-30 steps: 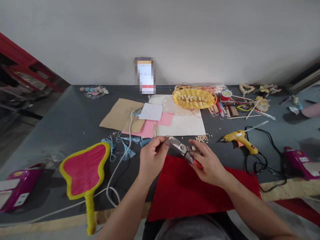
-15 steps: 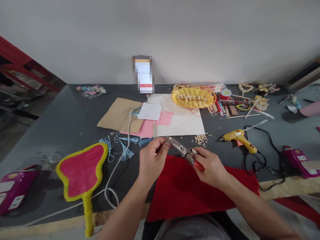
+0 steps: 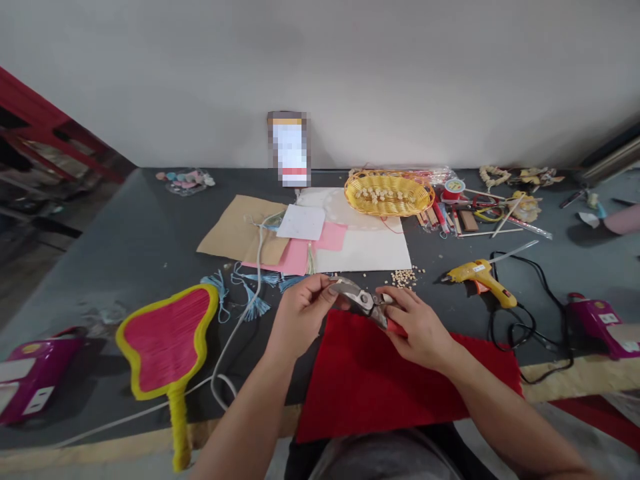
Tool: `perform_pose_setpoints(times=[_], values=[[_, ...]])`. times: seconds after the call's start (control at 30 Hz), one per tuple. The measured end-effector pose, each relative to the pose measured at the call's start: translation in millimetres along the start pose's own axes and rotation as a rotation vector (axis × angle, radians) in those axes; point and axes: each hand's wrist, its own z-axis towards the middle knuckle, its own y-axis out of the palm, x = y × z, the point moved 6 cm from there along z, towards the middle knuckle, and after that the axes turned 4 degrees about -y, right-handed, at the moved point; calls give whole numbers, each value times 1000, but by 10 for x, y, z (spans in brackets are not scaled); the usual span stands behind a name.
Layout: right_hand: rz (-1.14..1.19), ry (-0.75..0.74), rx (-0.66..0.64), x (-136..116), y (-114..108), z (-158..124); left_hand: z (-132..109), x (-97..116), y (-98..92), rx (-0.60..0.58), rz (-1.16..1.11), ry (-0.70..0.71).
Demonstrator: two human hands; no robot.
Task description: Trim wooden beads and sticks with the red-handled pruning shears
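My right hand (image 3: 420,330) grips the red handles of a pair of metal cutting pliers (image 3: 363,300), jaws pointing left. My left hand (image 3: 303,310) pinches its fingertips together right at the jaw tips; whatever small thing it holds there is too small to make out. Both hands hover over the far edge of a red felt sheet (image 3: 395,383) lying at the table's near edge. A small heap of pale beads (image 3: 405,275) lies just beyond the pliers.
A pink fan with yellow rim (image 3: 167,340) lies at left beside a white cord (image 3: 235,333) and blue tassels (image 3: 253,293). Paper sheets (image 3: 360,250), a yellow basket (image 3: 389,194), a yellow glue gun (image 3: 483,277) with black cable, and purple boxes (image 3: 603,320) surround them.
The hands stay together at the pliers with only slight shifts; the right fingers have moved a little forward along the handles. The view wobbled slightly.
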Motion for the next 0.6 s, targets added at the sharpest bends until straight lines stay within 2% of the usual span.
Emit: perform_pose_setpoints(times=[0.23, 0.47, 0.6], values=[[29, 83, 7, -10, 10, -44, -6, 5, 10, 11, 10, -7], [3, 96, 17, 36, 16, -29, -31, 83, 0, 156, 138, 77], [-5, 56, -22, 33, 11, -11, -43, 91, -11, 207, 212, 106]])
